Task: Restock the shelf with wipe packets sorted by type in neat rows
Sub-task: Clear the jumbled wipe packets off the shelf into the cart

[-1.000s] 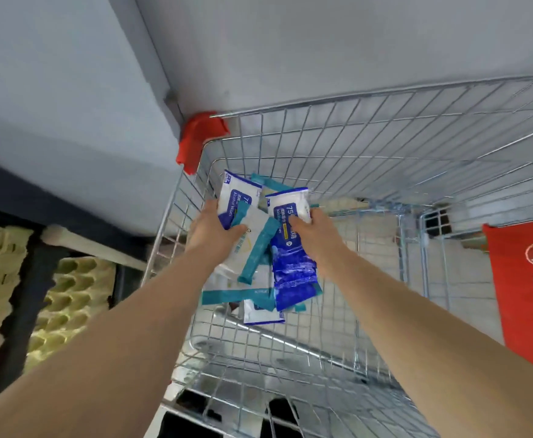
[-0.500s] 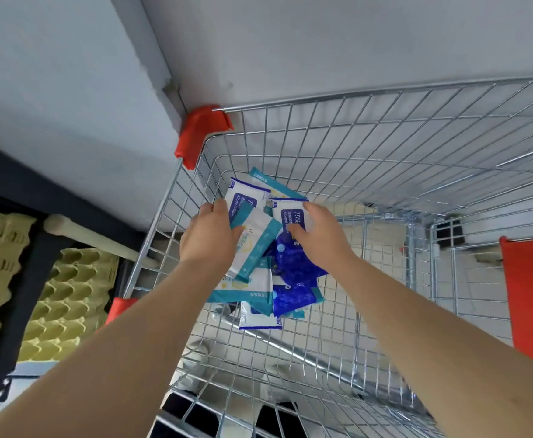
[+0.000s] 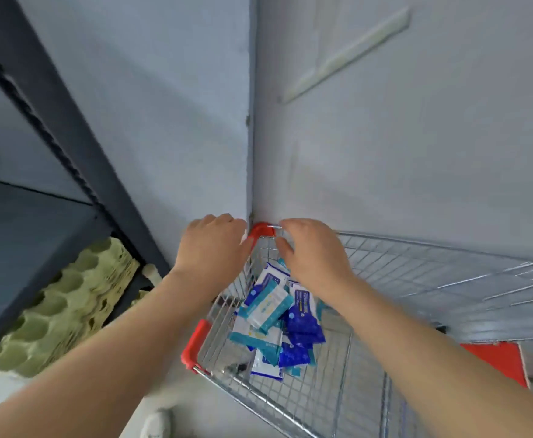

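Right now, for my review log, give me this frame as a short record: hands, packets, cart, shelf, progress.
Left hand: raised over cart corner, fingers loosely curled, holding nothing
Right hand: raised above the heap, loosely curled, holding nothing
Blue and teal-and-white wipe packets: mixed, unsorted heap inside cart
Silver wire shopping cart: right of the shelf, red plastic corner guards
Dark metal shelf: far left
Green pulp egg trays: stacked under shelf board
Progress: every visible packet lies in the cart

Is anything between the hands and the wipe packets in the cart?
Nothing visible does. The left hand and right hand hover above the open top of the cart, and the wipe packets lie uncovered in its corner below.
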### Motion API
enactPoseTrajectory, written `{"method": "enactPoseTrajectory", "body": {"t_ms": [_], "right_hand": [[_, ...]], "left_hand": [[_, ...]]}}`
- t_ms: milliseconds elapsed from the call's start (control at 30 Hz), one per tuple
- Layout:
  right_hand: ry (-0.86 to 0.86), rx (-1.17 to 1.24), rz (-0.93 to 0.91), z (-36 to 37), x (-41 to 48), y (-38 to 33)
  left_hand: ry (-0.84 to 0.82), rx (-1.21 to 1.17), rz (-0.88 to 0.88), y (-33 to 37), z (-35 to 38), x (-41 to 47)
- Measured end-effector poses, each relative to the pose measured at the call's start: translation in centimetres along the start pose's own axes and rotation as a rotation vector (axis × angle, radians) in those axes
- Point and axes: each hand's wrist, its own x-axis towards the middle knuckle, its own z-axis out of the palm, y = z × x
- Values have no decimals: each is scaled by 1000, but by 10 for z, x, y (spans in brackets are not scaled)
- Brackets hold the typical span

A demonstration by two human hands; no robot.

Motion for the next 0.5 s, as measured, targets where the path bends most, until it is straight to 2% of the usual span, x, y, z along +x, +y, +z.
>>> {"method": "enactPoseTrajectory", "body": {"t_ms": [233, 400, 500], "right_hand": [[110, -1, -251, -112, 36, -136], [179, 46, -403, -161, 56, -250], [194, 88, -462, -176, 67, -325]], "left_hand": [[288, -61, -121, -77, -160, -42], [458, -32, -224, -157, -244, -83], [503, 9, -279, -211, -281, -113]]}}
